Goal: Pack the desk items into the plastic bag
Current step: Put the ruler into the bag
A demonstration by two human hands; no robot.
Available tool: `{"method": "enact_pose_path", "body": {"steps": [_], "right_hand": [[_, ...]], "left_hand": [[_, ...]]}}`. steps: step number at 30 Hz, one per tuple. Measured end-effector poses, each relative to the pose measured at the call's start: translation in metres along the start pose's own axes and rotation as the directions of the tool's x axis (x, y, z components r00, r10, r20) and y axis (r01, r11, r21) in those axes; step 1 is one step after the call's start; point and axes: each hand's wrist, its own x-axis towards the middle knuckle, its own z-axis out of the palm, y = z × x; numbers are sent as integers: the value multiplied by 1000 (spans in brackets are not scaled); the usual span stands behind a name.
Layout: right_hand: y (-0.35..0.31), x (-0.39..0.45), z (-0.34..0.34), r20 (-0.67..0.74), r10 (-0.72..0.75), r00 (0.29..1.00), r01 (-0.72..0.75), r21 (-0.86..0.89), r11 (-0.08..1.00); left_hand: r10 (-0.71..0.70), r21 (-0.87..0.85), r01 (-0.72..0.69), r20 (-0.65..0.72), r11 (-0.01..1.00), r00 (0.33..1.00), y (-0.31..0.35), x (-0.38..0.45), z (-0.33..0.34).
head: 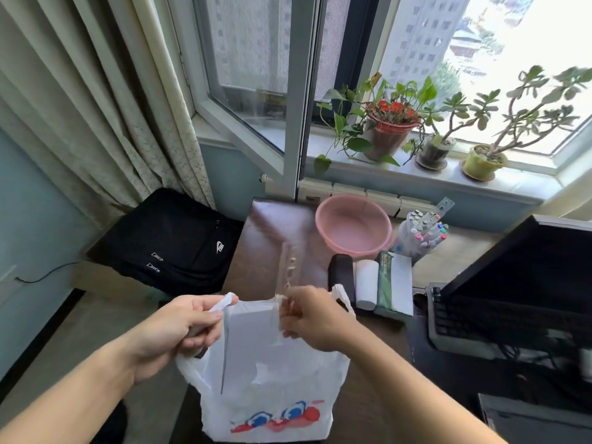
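A white plastic bag (275, 379) with a red and blue print hangs at the near edge of the desk. My left hand (179, 328) grips its left handle and holds the mouth up. My right hand (307, 318) pinches a clear plastic ruler (288, 267) that stands upright with its lower end inside the bag's mouth. A flat white item shows through the bag's wall. On the desk behind lie a black case (342, 274), a white roll (366, 283), a green and white pack (394, 283) and a clear pack of marker pens (419, 232).
A pink basin (352, 222) stands at the back of the brown desk (266, 232). A laptop (512, 290) sits at the right. A black backpack (166, 241) rests on a seat to the left. Potted plants (390, 123) line the windowsill.
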Motion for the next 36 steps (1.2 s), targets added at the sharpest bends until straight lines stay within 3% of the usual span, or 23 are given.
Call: {"method": "enact_pose_path", "body": {"steps": [4,7,16,19,21,22,24,26,27,30,33,36], "right_hand": [[16,-5,30,130,81,988,-17,-435,900],[13,-12,40,191,147,970,-9,-578,816],[15,-8,49,204,97,974,27,-532,846],[13,-11,26,52,-84,995,98,-371,923],[15,-18,-3,-183,-165,969,132,-180,975],[18,-20,-19,-342,-165,925,149,-72,986],[33,-21,-50,-647,-58,761,150,89,985],[60,-10,-71,-761,151,631,16,207,978],[76,-2,-78,-736,260,625,-89,263,961],[125,27,-75,-536,478,696,-359,316,878],[155,50,-55,-367,578,729,-533,226,816],[166,72,-36,-315,624,715,-608,163,777]], "left_hand": [[8,15,-9,20,1000,1000,0,-2,2],[11,25,-12,26,1000,1000,-2,-3,3],[24,39,-25,32,999,999,-2,-6,11],[25,50,-27,37,998,999,-1,-6,11],[28,61,-31,41,998,999,0,-5,11],[29,67,-32,40,997,999,0,-5,11],[27,71,-30,37,997,999,1,-3,11],[24,66,-27,37,997,999,1,-1,11],[24,63,-27,39,998,999,1,-1,12],[30,53,-33,53,998,998,3,2,13],[39,42,-41,53,998,998,7,4,15],[25,48,-27,45,998,999,9,7,14]]}}
